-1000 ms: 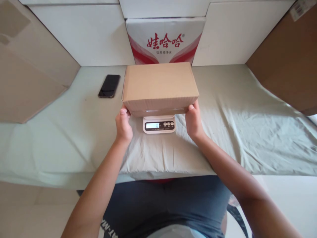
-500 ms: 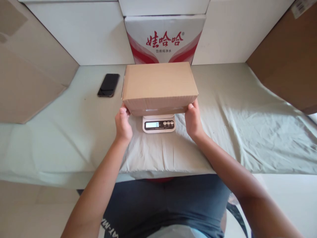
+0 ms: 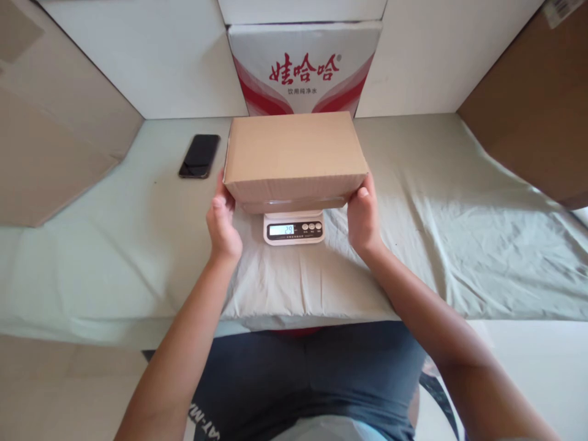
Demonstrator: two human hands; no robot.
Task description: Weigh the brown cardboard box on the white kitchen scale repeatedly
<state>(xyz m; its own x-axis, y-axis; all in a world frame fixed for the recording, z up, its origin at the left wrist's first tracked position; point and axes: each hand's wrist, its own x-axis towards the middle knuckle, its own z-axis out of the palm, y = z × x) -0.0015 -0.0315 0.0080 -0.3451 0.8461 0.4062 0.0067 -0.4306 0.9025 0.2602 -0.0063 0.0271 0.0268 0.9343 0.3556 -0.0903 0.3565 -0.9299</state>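
A closed brown cardboard box (image 3: 294, 147) lies over a small white digital kitchen scale (image 3: 294, 240), hiding its weighing plate. Only the scale's front panel shows, with three buttons and a lit display that appears to read 29. At the box's left front corner is my left hand (image 3: 223, 226), its fingers along the side and partly hidden, thumb at the front. My right hand (image 3: 365, 217) is at the opposite corner in much the same way, thumb up near the edge. Both hands appear to touch the box; how firmly they press is not visible.
A black smartphone (image 3: 199, 156) lies left of the box on the pale green cloth (image 3: 138, 257). Behind stands a white and red printed carton (image 3: 303, 67) between white panels. Large brown cartons flank the surface at left (image 3: 59, 135) and right (image 3: 528, 104).
The scale's display has gone from 0 to what looks like 29. Both hands have shifted slightly outward at the box's sides, with the thumbs farther from its front face.
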